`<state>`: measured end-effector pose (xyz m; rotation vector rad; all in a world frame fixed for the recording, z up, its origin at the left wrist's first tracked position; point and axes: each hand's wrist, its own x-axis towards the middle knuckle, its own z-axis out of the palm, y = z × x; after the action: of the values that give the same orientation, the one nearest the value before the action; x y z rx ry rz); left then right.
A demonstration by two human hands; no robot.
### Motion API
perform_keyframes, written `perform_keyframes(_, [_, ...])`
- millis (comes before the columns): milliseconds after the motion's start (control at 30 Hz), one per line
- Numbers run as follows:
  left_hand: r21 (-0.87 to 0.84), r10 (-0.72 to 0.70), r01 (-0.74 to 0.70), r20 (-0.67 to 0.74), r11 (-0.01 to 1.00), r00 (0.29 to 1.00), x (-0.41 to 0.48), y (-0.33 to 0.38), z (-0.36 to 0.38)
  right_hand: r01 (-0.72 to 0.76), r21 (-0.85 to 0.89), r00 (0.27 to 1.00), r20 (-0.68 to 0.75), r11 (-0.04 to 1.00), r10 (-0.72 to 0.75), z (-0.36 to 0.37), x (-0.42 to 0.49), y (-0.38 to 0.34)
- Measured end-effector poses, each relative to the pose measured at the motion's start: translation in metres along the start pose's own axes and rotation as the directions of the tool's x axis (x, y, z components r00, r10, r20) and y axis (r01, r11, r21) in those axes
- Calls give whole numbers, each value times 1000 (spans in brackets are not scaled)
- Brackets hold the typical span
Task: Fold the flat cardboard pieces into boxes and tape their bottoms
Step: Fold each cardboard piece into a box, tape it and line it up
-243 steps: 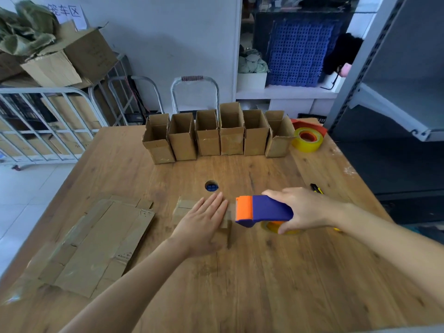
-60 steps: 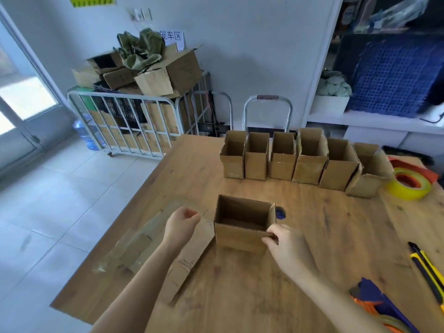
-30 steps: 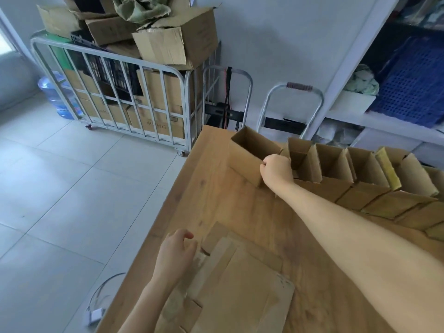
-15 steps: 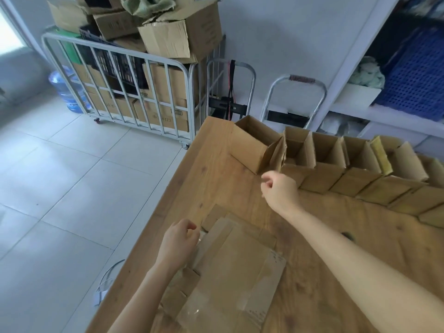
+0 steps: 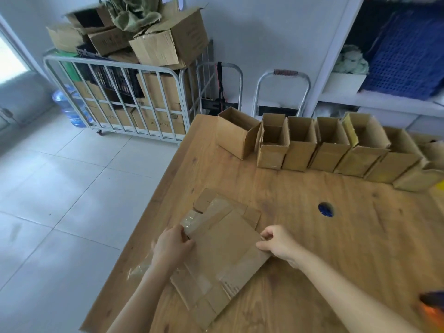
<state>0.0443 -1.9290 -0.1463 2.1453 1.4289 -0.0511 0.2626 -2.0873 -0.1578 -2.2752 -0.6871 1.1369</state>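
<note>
A stack of flat cardboard pieces (image 5: pixel 223 251) lies near the left edge of the wooden table (image 5: pixel 336 248). My left hand (image 5: pixel 171 247) pinches the left edge of the top flat piece. My right hand (image 5: pixel 277 243) pinches its right edge. Several folded open boxes (image 5: pixel 300 145) stand in a row along the table's far side; the leftmost box (image 5: pixel 236 135) sits turned at an angle. The orange and blue tape dispenser (image 5: pixel 432 306) shows only partly, blurred, at the right edge.
A round hole (image 5: pixel 325 209) pierces the table top right of the stack. Beyond the table stand a metal cage trolley (image 5: pixel 125 102) loaded with cartons, two hand-truck handles (image 5: pixel 281 92) and shelving (image 5: pixel 384 68). Tiled floor (image 5: pixel 60 200) drops off past the left table edge.
My right hand let go of the finished box at the left end of the row and came back to the flat stack. Both hands now grip the top piece.
</note>
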Motion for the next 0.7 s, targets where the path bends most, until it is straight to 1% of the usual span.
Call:
perform_keyframes(67, [41, 22, -19, -65, 999, 998, -8, 6, -1, 60, 75, 998, -21, 995, -59, -6, -10, 4])
perform_keyframes(167, [-25, 86, -92, -178, 995, 980, -28, 27, -5, 135, 204, 990, -72, 970, -123, -25, -31, 15])
perform_keyframes(267, [-104, 107, -137, -258, 985, 960, -53, 55, -4, 180, 304, 982, -116, 935, -151, -54, -51, 39])
perform_keyframes(333, [-72, 118, -145, -291, 987, 949, -68, 72, 2, 208, 330, 973, -162, 921, -161, -75, -66, 59])
perform_keyframes(433, [28, 145, -144, -312, 989, 939, -85, 91, 13, 237, 372, 960, -232, 897, -157, -106, -90, 89])
perform_keyframes(533, [42, 176, -172, -319, 984, 931, -100, 106, 22, 245, 405, 953, -269, 881, -142, -130, -108, 117])
perform_keyframes(633, [-41, 218, -244, -329, 969, 919, -118, 127, 29, 257, 444, 948, -288, 858, -135, -147, -121, 139])
perform_keyframes(700, [-153, 191, -250, -321, 956, 927, -127, 142, 36, 259, 465, 950, -283, 847, -135, -156, -130, 148])
